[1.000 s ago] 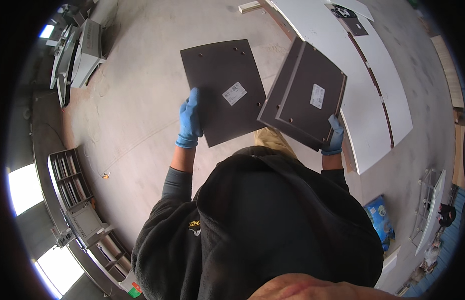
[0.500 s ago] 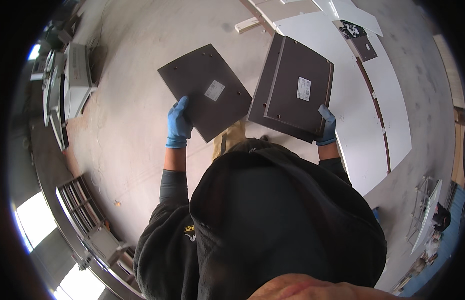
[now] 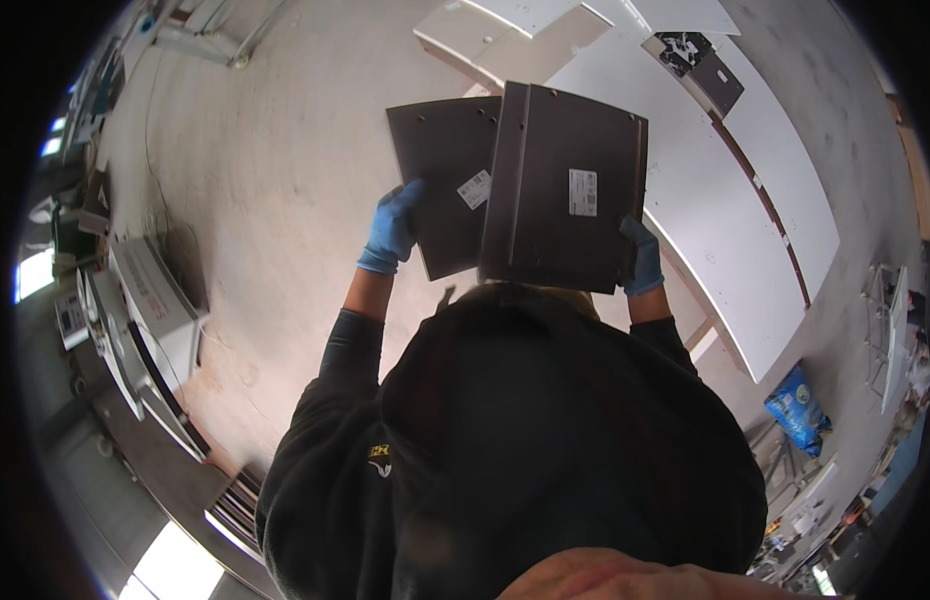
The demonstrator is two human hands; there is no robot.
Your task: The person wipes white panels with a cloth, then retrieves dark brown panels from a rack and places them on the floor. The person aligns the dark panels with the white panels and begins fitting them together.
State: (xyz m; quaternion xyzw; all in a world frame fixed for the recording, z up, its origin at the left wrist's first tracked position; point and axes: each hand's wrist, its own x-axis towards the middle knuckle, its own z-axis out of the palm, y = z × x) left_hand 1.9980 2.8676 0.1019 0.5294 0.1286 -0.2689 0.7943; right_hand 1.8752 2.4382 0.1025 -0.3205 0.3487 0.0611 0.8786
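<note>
A dark brown panel (image 3: 440,150) with a white label and small drilled holes is gripped at its left edge by my gloved left hand (image 3: 392,228). My right hand (image 3: 642,258), also in a blue glove, is closed on the right edge of a dark brown panel stack (image 3: 555,235). The upper board there bears its own white label, and another board's edge shows along its left side. The stack overlaps the right part of the single panel and hides it. Both loads are held up in front of my body, above the floor.
A large white panel surface (image 3: 725,200) spreads out on the right, with a small brown panel (image 3: 718,85) and a dark-and-white packet on it. Beige boards (image 3: 530,60) lie at the far side. A blue bag (image 3: 800,408) stands at right, a large pale box (image 3: 155,300) at left.
The left panel has turned more upright and shifted right, now partly behind the stack. The stack has straightened and moved slightly left. My view has turned, bringing the blue bag into sight.
</note>
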